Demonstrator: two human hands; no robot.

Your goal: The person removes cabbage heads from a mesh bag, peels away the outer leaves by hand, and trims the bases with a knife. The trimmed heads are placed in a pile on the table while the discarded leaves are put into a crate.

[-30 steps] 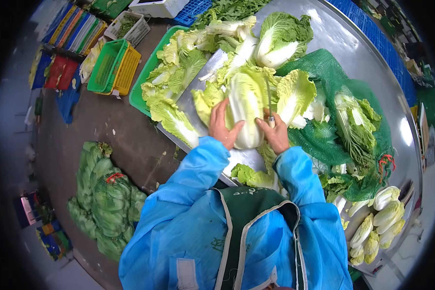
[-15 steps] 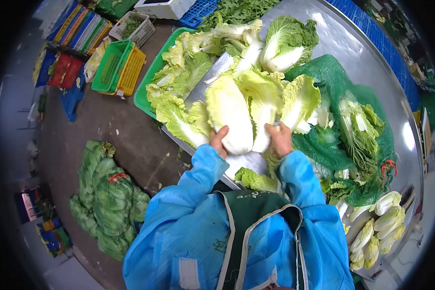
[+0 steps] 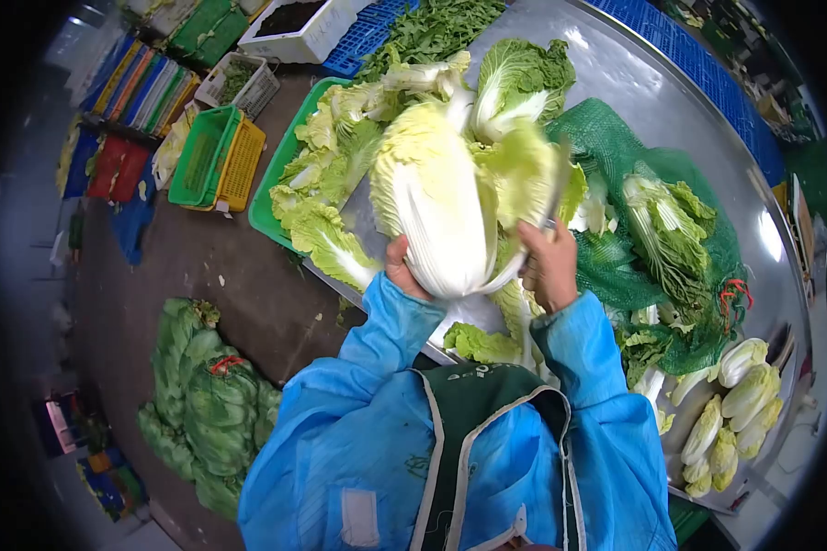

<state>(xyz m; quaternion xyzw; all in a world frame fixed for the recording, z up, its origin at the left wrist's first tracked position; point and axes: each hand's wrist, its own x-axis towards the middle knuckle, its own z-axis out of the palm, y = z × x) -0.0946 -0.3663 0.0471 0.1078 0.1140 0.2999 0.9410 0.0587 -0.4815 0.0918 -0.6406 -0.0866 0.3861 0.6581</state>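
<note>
A big pale napa cabbage is held upright over the metal table, its white base toward me. My left hand is closed around the lower left side of its base. My right hand is closed at the lower right, pinching an outer leaf that bends away from the head. From the same fist rises a narrow grey strip, blurred, that looks like a knife blade. Loose leaves and a greener cabbage lie beyond. To the right, a green mesh bag holds another cabbage.
A green tub of leaves stands at the table's left edge. Several small trimmed cabbages lie at the right on the metal table. A full green net sack and stacked baskets stand on the floor.
The cabbage has tipped up and shows more of its white base. My right hand has risen and turned, drawing the outer leaf away to the right. The blade-like strip has come into view.
</note>
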